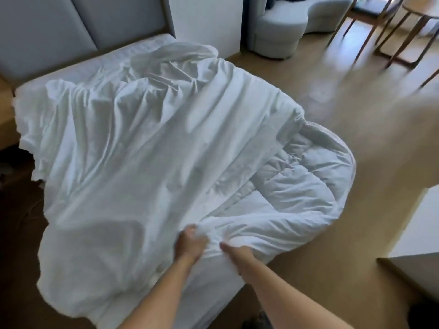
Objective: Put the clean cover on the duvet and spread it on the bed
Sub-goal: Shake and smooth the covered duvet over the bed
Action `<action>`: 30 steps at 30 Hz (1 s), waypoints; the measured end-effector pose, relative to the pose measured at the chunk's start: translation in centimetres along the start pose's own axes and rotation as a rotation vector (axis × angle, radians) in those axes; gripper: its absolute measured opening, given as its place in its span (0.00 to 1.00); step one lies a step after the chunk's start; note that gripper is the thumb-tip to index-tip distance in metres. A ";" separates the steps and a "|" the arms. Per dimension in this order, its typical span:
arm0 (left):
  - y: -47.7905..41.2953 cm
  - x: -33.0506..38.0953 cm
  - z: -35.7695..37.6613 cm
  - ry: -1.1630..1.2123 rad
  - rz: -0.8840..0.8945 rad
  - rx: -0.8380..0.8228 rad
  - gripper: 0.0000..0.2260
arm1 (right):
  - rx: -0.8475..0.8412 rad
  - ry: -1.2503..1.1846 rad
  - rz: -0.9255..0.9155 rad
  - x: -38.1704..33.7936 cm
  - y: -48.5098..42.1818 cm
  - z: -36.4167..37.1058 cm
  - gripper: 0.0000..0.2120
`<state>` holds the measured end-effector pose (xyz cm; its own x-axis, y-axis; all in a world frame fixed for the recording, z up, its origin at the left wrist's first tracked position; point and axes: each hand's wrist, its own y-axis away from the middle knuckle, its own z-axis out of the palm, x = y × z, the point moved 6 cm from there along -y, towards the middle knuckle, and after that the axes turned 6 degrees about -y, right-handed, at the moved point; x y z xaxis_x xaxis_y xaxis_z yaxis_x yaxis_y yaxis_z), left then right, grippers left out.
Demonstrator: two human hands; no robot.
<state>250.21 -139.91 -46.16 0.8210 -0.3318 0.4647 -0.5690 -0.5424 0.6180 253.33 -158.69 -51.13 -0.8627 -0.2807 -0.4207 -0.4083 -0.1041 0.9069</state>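
White cover [142, 150] lies crumpled over most of the bed [152, 42], creased and bunched toward the headboard [71, 27], with its left edge hanging off the side. The quilted duvet [297, 181] is partly inside the cover. Its near right corner is bare, folded in a thick curved roll that bulges past the bed's right edge over the floor [332, 103].

Both hands are at the foot end, close together but not touching. Left hand [190, 243] has its fingers curled tight into a bunch of cover fabric. Right hand [235, 251] sits just beside it, thumb on top of the fabric edge and the other fingers tucked under it (hidden, but it reads as a pinch on the cover). The cloth puckers between the two grips. Both forearms are bare and reach in from the bottom of the view.

A strip of mattress shows bare at the headboard. Grey armchair [275, 32] stands on the floor beyond the bed, well apart from it. Edges of the view are blurred.
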 end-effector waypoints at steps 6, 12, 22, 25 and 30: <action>-2.5 13.8 14.4 -0.463 0.268 -0.341 0.27 | -0.011 0.485 -0.172 -4.6 -1.8 -12.5 0.13; -10.3 23.3 25.9 -0.560 0.342 -0.415 0.33 | 0.224 0.858 -0.342 -15.3 -8.0 -30.0 0.25; -32.4 48.2 35.6 1.625 -0.168 -0.303 0.22 | 0.531 1.101 -0.846 -40.9 -27.5 -41.4 0.28; -35.6 54.3 36.5 1.537 -0.055 -0.171 0.21 | 0.562 1.123 -0.973 -48.7 -33.5 -42.1 0.32; -31.0 58.8 37.5 0.743 0.402 0.000 0.09 | 0.309 1.082 -0.991 -55.5 -39.1 -39.9 0.22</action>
<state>317.83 -171.53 -61.74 0.3118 0.0947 0.9454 -0.8111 -0.4917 0.3168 329.08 -177.16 -62.26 0.3695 -0.7845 -0.4980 -0.8439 -0.5077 0.1737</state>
